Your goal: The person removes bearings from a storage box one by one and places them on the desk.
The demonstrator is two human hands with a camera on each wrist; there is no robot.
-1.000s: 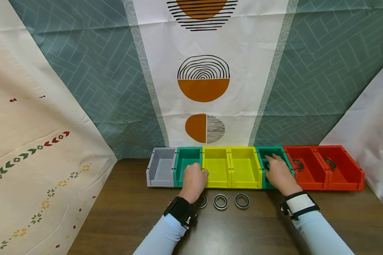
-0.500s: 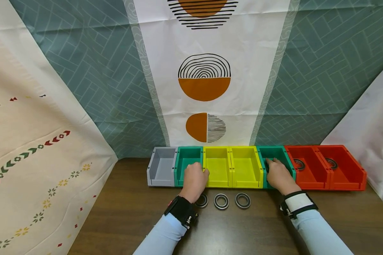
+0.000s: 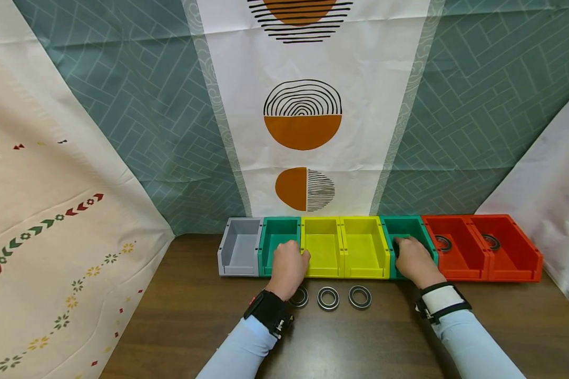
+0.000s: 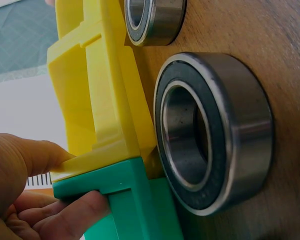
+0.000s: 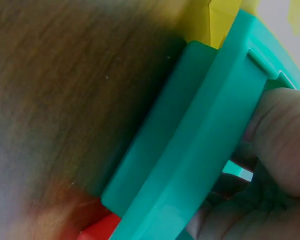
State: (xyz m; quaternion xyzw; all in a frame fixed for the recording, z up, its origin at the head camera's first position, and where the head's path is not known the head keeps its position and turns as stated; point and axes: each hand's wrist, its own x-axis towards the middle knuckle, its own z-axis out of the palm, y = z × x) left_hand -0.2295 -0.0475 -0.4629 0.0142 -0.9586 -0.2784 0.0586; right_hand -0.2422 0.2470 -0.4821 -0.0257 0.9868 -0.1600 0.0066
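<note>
From the head view, the left hand gripped the front of the left green bin, and the right hand curled over the front wall of the right green bin. Three steel rings lay on the wooden counter just before the yellow bins. It looked like a bin-holding step; the next move would need a steady grip.

At the left wrist, fingers pinched smooth green plastic beside a glossy metal bearing.

At the right wrist, fingers wrapped the teal rim.
</note>
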